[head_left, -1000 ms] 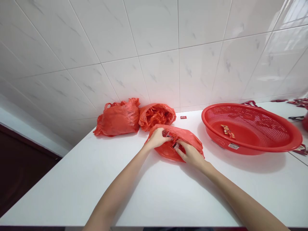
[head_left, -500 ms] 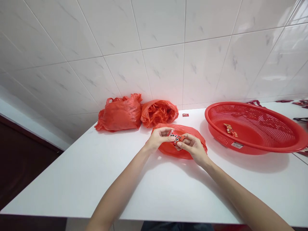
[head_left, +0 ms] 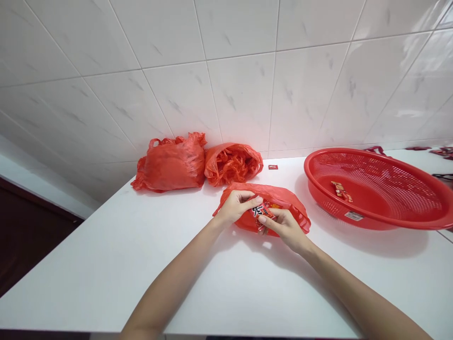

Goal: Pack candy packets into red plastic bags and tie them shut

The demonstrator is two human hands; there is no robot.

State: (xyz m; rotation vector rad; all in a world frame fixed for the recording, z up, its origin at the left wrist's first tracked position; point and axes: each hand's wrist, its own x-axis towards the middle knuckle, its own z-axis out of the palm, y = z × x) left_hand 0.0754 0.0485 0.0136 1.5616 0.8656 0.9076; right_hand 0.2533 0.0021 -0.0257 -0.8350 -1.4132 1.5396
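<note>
Between my two hands is a small red snack packet (head_left: 261,210) with bold black-and-white lettering. My left hand (head_left: 239,206) pinches its upper left side, thumb on top. My right hand (head_left: 285,225) grips the right end, with the thumb across the front and the other fingers partly hidden behind. Both hands are over the mouth of an open red plastic bag (head_left: 283,194) lying on the white table. Inside that bag some red and orange wrappers show, partly covered by my hands.
A full red plastic bag (head_left: 173,165) leans by the tiled wall, beside a second open bag (head_left: 233,165) stuffed with crumpled red plastic. On the right, a red perforated basket (head_left: 357,217) holds a few packets (head_left: 341,191). A small red packet (head_left: 272,167) lies near the wall.
The packet has tilted in my hands, and its lettering now faces up more plainly. My hands have moved slightly down. Colourful contents show more in the bag below; the view has shifted a little.
</note>
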